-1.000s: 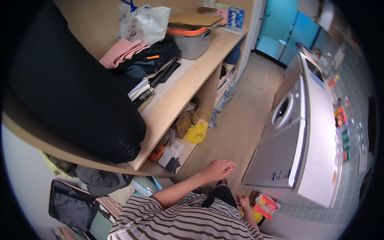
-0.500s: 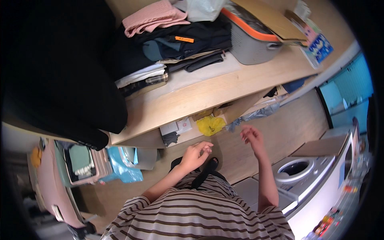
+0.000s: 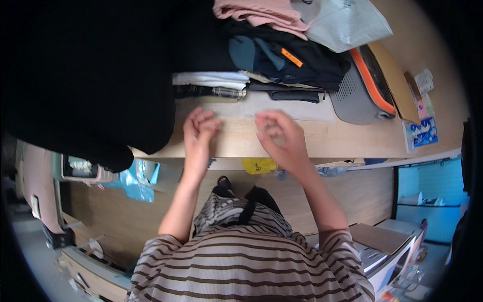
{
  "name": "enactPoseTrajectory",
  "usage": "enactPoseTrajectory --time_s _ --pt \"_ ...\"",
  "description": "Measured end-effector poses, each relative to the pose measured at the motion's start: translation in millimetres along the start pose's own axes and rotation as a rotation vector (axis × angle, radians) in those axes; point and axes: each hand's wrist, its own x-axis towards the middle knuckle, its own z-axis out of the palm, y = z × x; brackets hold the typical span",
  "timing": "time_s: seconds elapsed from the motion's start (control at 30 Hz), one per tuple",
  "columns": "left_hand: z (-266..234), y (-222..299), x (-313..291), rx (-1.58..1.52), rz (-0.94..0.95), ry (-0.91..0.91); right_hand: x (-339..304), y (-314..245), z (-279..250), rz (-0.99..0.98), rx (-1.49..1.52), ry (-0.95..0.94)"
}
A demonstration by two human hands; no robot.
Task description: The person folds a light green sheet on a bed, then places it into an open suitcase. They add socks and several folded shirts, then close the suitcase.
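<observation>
Both hands hover over the front of a light wooden shelf [image 3: 236, 146], below a stack of folded clothes [image 3: 211, 80]. My left hand [image 3: 199, 128] has its fingers loosely curled apart, with nothing in it. To its right, my right hand [image 3: 283, 138] is slightly blurred; its fingers are apart and empty too. The stack holds white, plaid and dark pieces, with dark garments [image 3: 322, 65] bearing an orange tag on top. A dark folded strip of cloth [image 3: 294, 95] lies just beyond my right hand. A pink knitted piece [image 3: 261, 12] rests higher up.
Black clothing [image 3: 90, 75] hangs at the left. A grey basket [image 3: 352, 100] with an orange rim stands at the shelf's right, near a blue packet [image 3: 424, 132]. Under the shelf is a yellow bag [image 3: 259, 165]; a blue plastic bag [image 3: 133, 186] lies lower left.
My body has turned and come closer to the shelf. Both hands have risen from below its front edge to above its surface, toward the clothes.
</observation>
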Motion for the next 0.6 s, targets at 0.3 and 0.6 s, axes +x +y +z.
enactPoseTrajectory --time_s 0.3,0.6 --pt "-44 54 21 0.002 0.191 0.151 124 -20 59 -0.708 -0.868 -0.101" --pt "-47 124 -8 -0.648 0.398 0.204 162 2 74 -0.783 -1.078 -0.186"
